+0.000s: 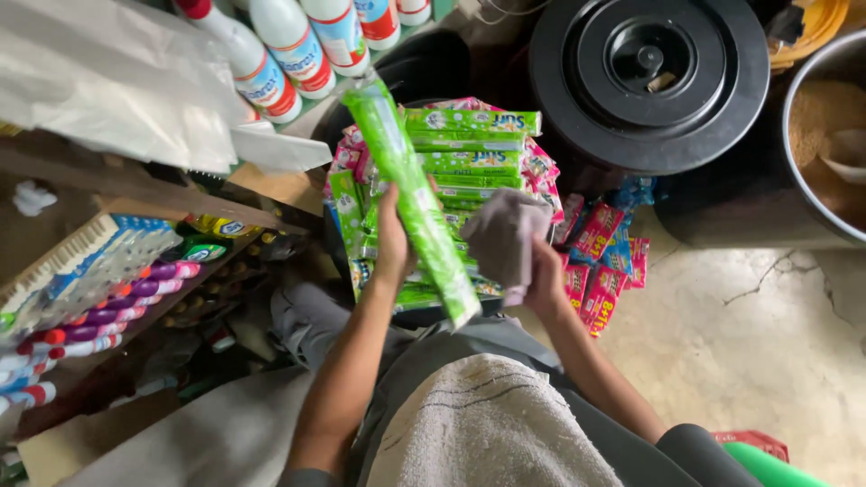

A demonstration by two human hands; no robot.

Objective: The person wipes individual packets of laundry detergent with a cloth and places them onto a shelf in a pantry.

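My left hand grips a long green strip of sachets, held up at a slant from upper left to lower right. My right hand clutches a crumpled grey cloth that presses against the strip's right side. Just behind both hands lies a pile of green sachet strips on a dark container. Pink and red sachet strips hang over the pile's right side. A white towel lies across my lap.
A black round bin lid sits at the upper right, beside a metal pot of brown grain. White bottles with red caps line a shelf at top. Toothbrush packs fill the left shelf. Cracked concrete floor lies to the right.
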